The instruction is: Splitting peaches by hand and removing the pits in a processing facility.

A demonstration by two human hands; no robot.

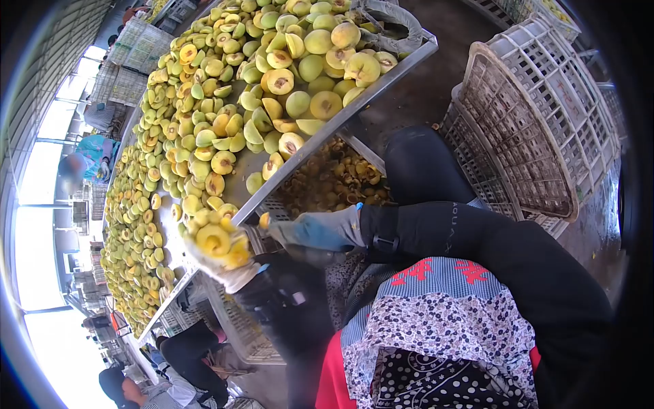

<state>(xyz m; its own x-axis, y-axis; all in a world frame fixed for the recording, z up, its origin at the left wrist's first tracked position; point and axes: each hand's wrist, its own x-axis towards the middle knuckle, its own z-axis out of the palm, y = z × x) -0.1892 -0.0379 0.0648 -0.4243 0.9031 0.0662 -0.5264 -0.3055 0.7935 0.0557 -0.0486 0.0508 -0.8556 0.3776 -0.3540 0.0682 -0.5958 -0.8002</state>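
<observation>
My left hand [228, 269], in a pale glove, is cupped round several yellow peach halves [216, 240] at the near edge of the table. Close beside it on the right, my right hand [320, 230] wears a grey and blue glove. Its fingers are curled and smeared by motion. A small orange-yellow bit [264, 219] shows at its tip; whether it is a piece of fruit or a tool, I cannot make out. Halved green-yellow peaches [279, 82], some with brown pits, lie heaped across the metal-edged table [334, 126] in front of both hands.
Under the table edge sits a mass of brownish pits or scraps [334, 174]. A large plastic basket [524, 116] stands at the right, and a crate [245, 334] below the table at the left. A person in a blue-green top [92, 158] is across the table; another person [180, 382] sits at lower left.
</observation>
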